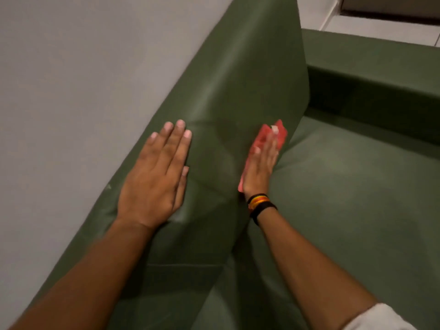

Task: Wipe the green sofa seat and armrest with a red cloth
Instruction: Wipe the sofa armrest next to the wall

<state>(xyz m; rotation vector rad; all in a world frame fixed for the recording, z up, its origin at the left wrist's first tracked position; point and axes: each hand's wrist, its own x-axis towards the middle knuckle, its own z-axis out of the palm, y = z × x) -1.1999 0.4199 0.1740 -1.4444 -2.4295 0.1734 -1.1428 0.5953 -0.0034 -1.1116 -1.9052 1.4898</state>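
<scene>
The green sofa fills most of the head view. Its wide panel [226, 75], armrest or backrest I cannot tell, runs up the middle, and the seat [345, 198] lies to the right. My left hand [157, 177] lies flat and spread on top of the panel. My right hand [262, 167] presses a red cloth [279, 135] flat against the panel's inner side, just above the crease where it meets the seat. The hand hides much of the cloth. Black and orange bands circle my right wrist.
A grey wall [71, 79] stands close along the left of the sofa. Another green sofa side [371, 67] closes the far end of the seat. Pale floor tiles [381, 22] show at the top right.
</scene>
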